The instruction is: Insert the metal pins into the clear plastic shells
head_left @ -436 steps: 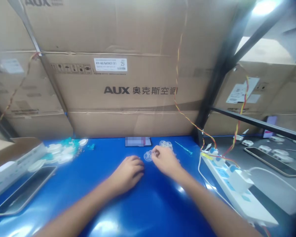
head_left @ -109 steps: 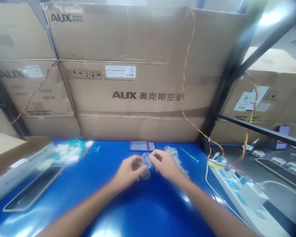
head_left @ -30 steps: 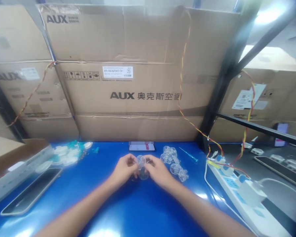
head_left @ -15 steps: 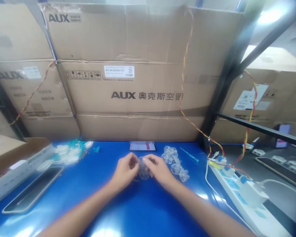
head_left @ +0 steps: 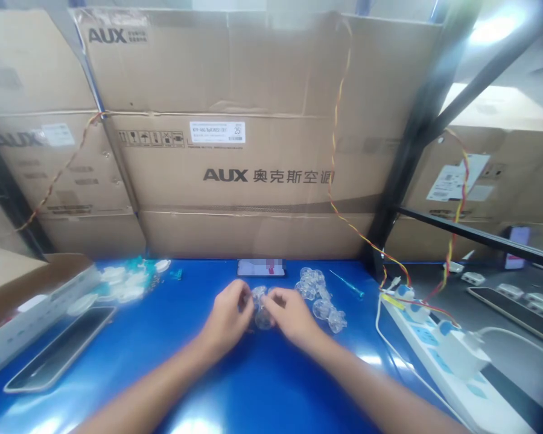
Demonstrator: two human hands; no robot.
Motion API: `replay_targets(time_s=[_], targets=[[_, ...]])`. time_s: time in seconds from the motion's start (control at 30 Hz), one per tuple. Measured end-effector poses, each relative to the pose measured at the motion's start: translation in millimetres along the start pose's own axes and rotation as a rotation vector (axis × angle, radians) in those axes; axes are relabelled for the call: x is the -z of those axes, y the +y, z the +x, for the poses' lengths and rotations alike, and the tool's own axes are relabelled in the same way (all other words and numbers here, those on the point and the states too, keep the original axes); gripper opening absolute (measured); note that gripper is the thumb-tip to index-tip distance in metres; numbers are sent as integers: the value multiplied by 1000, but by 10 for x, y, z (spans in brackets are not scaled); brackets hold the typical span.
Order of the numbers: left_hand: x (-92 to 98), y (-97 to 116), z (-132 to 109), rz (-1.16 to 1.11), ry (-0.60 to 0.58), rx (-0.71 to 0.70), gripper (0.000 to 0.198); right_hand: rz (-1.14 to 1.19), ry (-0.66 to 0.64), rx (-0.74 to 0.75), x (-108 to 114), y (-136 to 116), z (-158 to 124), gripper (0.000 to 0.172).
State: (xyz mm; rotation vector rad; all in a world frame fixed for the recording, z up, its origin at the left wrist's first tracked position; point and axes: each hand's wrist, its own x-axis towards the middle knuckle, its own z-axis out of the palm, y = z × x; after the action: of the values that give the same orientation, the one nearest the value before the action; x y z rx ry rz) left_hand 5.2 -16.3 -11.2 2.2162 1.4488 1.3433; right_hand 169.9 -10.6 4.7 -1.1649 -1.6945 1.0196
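Head view: both hands meet over the middle of the blue worktop (head_left: 262,383), closed on a clear plastic piece (head_left: 263,319) between them. The left hand (head_left: 231,313) is curled, thumb drawn up close to the forefinger with a small gap left in the loop, and its fingertips press against the piece's left side. The right hand (head_left: 292,311) pinches from the other side, its thumb and forefinger nearly together on the plastic, the other fingers folded under. One rounded section shows above another there (whether they are joined or merely overlapping, I cannot tell). Just beyond the right hand lies a loose cluster of clear plastic parts (head_left: 321,308), with a thin teal tool (head_left: 346,284) near it, lying at a slant. A phone (head_left: 261,268) sits behind the hands, close to the large cardboard box (head_left: 262,144). Well to the left, white round parts (head_left: 122,283) are heaped near a second phone (head_left: 61,349); on the right runs a white power strip (head_left: 452,361) with plugs in it.
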Motion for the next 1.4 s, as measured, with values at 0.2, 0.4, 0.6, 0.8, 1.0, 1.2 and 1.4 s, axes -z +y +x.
replay_targets(time_s=[0.2, 0.4, 0.6, 0.8, 1.0, 1.2, 1.4], targets=[[9, -62, 65, -81, 88, 141, 6, -22, 53, 43, 12, 6, -11, 29], [-8, -154, 89, -259, 107, 315, 9, 46, -54, 49, -5, 32, -20, 18], [5, -95, 77, -196, 103, 253, 9, -62, 46, 96, 22, -17, -38, 20], [-19, 21, -5, -51, 25, 67, 5, -23, -43, 142, -9, -34, -73, 24], [-33, -15, -17, 7, -21, -5, 7, -32, -61, 94, -28, -44, -84, 24], [-16, -20, -11, 56, -18, -49, 7, 32, -68, 64, -25, -55, -82, 25], [-1, 45, -49, 154, -55, -178, 11, 104, -92, 30, -36, -74, -71, 29]])
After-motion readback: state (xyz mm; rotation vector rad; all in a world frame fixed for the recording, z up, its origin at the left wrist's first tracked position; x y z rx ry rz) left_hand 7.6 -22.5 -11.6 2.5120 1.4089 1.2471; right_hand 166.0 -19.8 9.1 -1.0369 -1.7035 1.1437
